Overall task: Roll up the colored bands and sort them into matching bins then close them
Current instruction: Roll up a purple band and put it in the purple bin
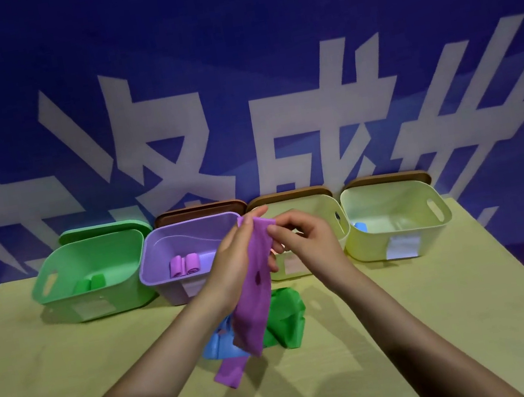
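Note:
A long purple band (256, 289) hangs in the air above the table, its top end pinched by both hands. My left hand (234, 258) holds it from the left, my right hand (305, 239) pinches its upper right edge. Under it lie a blue band (217, 344), a green band (286, 322) and another purple band (229, 373) in a loose pile. The purple bin (161, 267) holds two purple rolls (183, 265). Green rolls (89, 283) lie in the green bin (57, 267).
Two pale yellow bins stand to the right: one (335, 207) behind my hands, one (439, 231) with a blue roll (360, 227) inside. Lids lean behind each bin: a green lid (103, 230) and brown lids (198, 211). A blue banner hangs behind the yellow table (74, 368).

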Available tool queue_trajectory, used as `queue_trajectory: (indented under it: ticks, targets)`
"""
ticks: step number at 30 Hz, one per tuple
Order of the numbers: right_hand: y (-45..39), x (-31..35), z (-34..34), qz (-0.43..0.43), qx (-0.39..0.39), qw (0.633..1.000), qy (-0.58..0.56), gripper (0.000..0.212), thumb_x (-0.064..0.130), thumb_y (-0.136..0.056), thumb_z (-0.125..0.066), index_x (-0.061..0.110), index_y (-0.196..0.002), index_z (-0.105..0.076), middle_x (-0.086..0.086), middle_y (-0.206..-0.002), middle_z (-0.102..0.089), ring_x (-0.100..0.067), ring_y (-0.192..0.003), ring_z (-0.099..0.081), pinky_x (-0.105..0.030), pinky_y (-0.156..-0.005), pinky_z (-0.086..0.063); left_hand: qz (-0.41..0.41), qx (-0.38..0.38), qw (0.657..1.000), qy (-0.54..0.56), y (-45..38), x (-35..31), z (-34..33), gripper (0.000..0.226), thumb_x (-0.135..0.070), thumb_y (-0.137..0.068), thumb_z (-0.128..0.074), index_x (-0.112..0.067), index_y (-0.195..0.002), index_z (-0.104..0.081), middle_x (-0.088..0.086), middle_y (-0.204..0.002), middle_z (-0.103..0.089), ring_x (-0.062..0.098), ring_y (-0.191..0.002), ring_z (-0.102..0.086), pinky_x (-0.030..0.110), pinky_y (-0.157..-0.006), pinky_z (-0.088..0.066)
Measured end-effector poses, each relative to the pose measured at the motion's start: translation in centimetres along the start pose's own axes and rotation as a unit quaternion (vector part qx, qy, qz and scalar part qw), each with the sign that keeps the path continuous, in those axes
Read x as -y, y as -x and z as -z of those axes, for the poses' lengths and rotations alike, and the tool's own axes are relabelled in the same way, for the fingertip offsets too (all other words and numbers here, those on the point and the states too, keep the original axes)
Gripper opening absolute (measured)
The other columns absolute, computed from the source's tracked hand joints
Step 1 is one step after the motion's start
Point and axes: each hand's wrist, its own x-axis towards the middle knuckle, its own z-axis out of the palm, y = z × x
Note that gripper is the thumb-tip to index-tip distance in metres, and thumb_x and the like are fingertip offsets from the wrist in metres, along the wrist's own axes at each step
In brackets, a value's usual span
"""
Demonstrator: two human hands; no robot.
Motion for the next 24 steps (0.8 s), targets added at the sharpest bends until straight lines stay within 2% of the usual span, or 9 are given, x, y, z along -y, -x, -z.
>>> queue_trajectory:
  ticks: [3,6,10,12,16,18,21,24]
  targets:
    - [0.1,0.3,-0.2,-0.012,-0.025,0.999,-0.016,0.014,0.0,-0.088,-0.062,0.007,-0.076,-0.067,0.01,-0.056,-0.056,-0.008,-0.051,-0.049,-0.022,-0.057,-0.042,0.03,0.025,0.998,0.04,0.3,-0.3,-0.2,0.037,-0.037,-0.101,-0.036,-0.019,-0.124,-0.06,0.012,-0.077,-0.065,0.022,-0.058,-0.059,0.03,-0.059,-0.047]
    - [-0.1,0.4,0.0,-0.011,-0.067,0.998,0.0,0.024,0.0,-0.087,-0.062,0.017,-0.07,-0.066,0.013,-0.059,-0.061,-0.005,-0.054,-0.051,-0.021,-0.057,-0.042,0.043,0.036,0.997,0.051,0.8,-0.6,-0.6,0.035,-0.031,-0.102,-0.036,-0.008,-0.111,-0.061,0.014,-0.07,-0.065,0.024,-0.057,-0.06,0.03,-0.058,-0.05]
    - [-0.4,0.6,0.1,-0.007,-0.107,0.994,0.002,0.024,0.0,-0.088,-0.062,0.02,-0.073,-0.067,0.015,-0.059,-0.062,0.0,-0.058,-0.053,-0.014,-0.058,-0.042,0.037,0.039,0.998,0.02,1.6,-0.6,-0.6,0.021,-0.021,-0.101,-0.04,-0.009,-0.106,-0.056,0.015,-0.067,-0.065,0.027,-0.057,-0.062,0.032,-0.058,-0.054]
    - [-0.5,0.8,-0.1,-0.001,-0.111,0.994,0.004,0.022,0.0,-0.088,-0.062,0.018,-0.076,-0.068,0.016,-0.058,-0.062,0.003,-0.057,-0.053,-0.012,-0.057,-0.042,0.025,0.026,0.999,-0.005,1.7,-0.4,-0.3,0.021,-0.022,-0.102,-0.04,-0.011,-0.104,-0.057,0.014,-0.067,-0.067,0.027,-0.057,-0.064,0.03,-0.056,-0.055]
    - [-0.4,0.9,-0.8,0.017,-0.099,0.995,0.014,0.02,-0.003,-0.087,-0.061,0.013,-0.092,-0.072,0.012,-0.073,-0.069,0.001,-0.066,-0.06,-0.013,-0.063,-0.046,0.021,0.001,1.0,0.014,1.6,-0.2,0.4,0.026,-0.025,-0.102,-0.039,-0.009,-0.108,-0.058,0.014,-0.075,-0.07,0.03,-0.057,-0.065,0.034,-0.058,-0.056]
    - [-0.3,1.0,-1.1,0.045,-0.088,0.994,0.034,0.024,-0.002,-0.087,-0.062,0.017,-0.095,-0.073,0.006,-0.084,-0.072,-0.004,-0.076,-0.064,-0.017,-0.07,-0.049,0.023,-0.006,0.999,0.037,1.8,-0.3,0.6,0.027,-0.022,-0.102,-0.038,-0.005,-0.108,-0.058,0.015,-0.077,-0.071,0.03,-0.056,-0.065,0.033,-0.057,-0.056]
    - [0.0,1.3,-1.3,0.132,-0.046,0.984,0.113,0.028,-0.003,-0.084,-0.061,0.021,-0.093,-0.073,0.008,-0.082,-0.066,-0.002,-0.076,-0.06,-0.015,-0.069,-0.045,0.023,-0.017,0.997,0.068,2.2,-0.5,1.0,0.029,-0.019,-0.102,-0.035,-0.002,-0.107,-0.059,0.015,-0.074,-0.07,0.03,-0.056,-0.065,0.032,-0.056,-0.055]
    - [0.2,1.2,-1.4,0.184,-0.011,0.966,0.181,0.024,-0.003,-0.083,-0.061,0.013,-0.093,-0.075,-0.004,-0.081,-0.061,-0.01,-0.075,-0.057,-0.023,-0.067,-0.046,0.033,-0.026,0.994,0.1,2.3,-0.9,1.7,0.028,-0.018,-0.101,-0.037,-0.003,-0.102,-0.06,0.016,-0.068,-0.068,0.028,-0.056,-0.065,0.032,-0.059,-0.055]
